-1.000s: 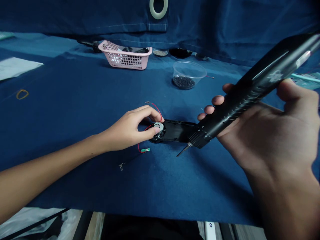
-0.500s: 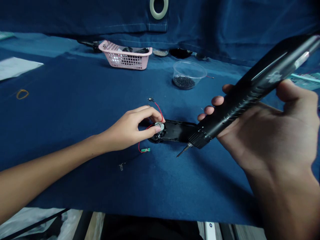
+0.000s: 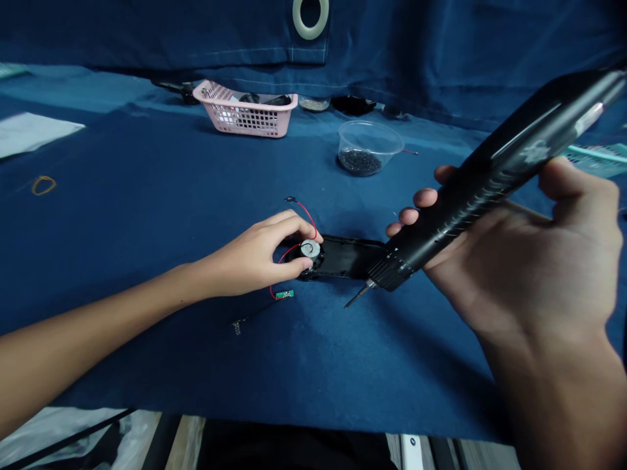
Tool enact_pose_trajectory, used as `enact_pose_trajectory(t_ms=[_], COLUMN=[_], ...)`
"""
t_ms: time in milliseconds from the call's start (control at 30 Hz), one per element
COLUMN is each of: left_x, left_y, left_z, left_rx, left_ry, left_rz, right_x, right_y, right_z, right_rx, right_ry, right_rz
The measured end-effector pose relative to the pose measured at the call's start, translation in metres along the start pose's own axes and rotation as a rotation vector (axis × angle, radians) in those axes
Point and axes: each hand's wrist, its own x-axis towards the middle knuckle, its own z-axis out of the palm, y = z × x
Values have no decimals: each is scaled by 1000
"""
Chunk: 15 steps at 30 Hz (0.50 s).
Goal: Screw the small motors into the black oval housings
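With thumb and fingers curled around its sides, my left hand (image 3: 267, 251) grips a small round silver motor (image 3: 309, 249) at the left end of a black plastic housing (image 3: 347, 254). A red wire (image 3: 308, 214) arches up from there to a small metal contact (image 3: 290, 199). Another red wire leads down to a little green circuit board (image 3: 285, 295) on the cloth. A metal spring (image 3: 238, 326) lies nearer to me. My right hand (image 3: 533, 261) holds a black electric screwdriver (image 3: 490, 176), tilted, its bit pointing down left, apart from the housing.
A pink basket (image 3: 249, 121) with dark parts stands at the back. Right of it is a clear tub (image 3: 371, 147) of small dark screws. White paper (image 3: 36, 132) and a rubber band (image 3: 44, 185) lie left. A blue curtain (image 3: 196, 36) hangs behind; a turquoise basket (image 3: 597, 160) is far right.
The motor has turned or settled slightly in the housing under my left fingers. The red wire's metal contact has swung a little to the left and down. My right hand hardly moved.
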Motion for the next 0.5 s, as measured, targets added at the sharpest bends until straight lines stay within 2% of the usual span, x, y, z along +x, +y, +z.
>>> enact_pose_trajectory(t_ms=[500], left_x=[0], left_y=[0], left_z=[1], left_rx=[28], left_ry=[24], left_rz=[15], right_x=[-2], right_y=[1], right_z=[4], right_rx=[43], right_ry=[8], right_rz=[7])
